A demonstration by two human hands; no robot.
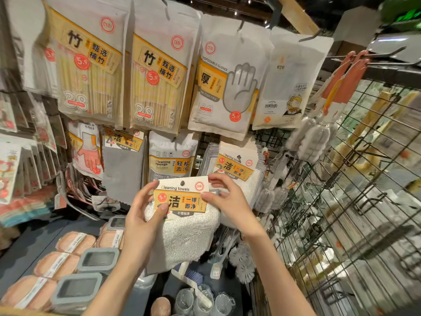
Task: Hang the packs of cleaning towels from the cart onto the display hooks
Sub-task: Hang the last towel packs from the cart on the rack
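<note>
Hung towel packs [237,165] and sponge pack [172,156] crowd the hooks.

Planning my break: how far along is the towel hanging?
Done: cleaning towels packs already hang on a hook. In hand: left hand and right hand grip one white pack by its header card, not yet hooked. Left: the cart is out of view.

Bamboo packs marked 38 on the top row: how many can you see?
2. One bamboo pack hangs at upper left; the second bamboo pack hangs just right of it, beside the disposable gloves pack. More may hang hidden behind each front pack.
</note>
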